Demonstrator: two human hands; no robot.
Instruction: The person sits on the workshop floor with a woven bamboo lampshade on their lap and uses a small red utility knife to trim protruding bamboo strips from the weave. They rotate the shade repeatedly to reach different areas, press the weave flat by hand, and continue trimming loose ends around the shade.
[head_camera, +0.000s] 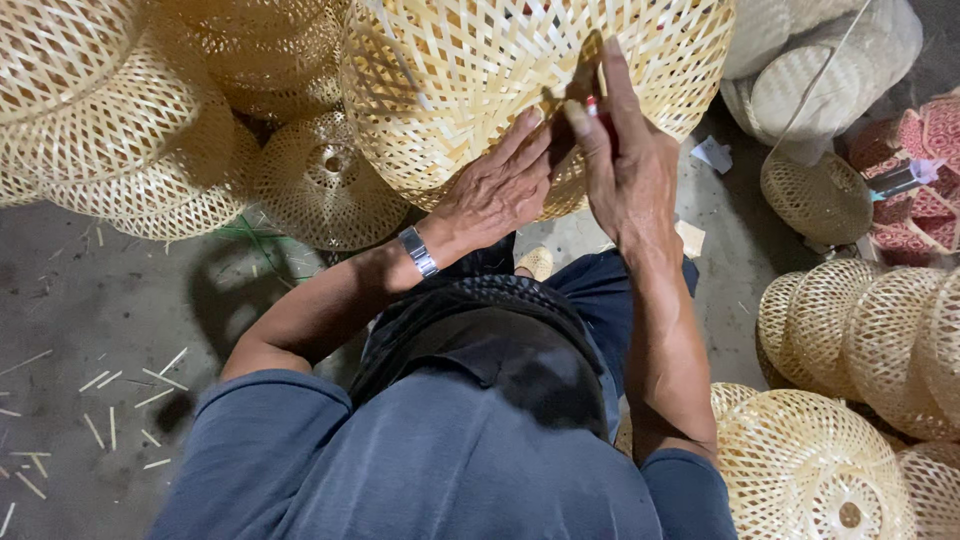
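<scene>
Against the big woven bamboo shade (470, 80), your left hand (495, 190) lies flat, grip apart, while your right hand (625, 165) pinches a small red-tipped tool (592, 105)

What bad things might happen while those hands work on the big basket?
The right hand pinches a small red-tipped tool close to the left hand, so a slip might nick a finger. The open-weave basket has thin strips that might splinter or crack. Loose sticks on the floor could poke feet.
</scene>
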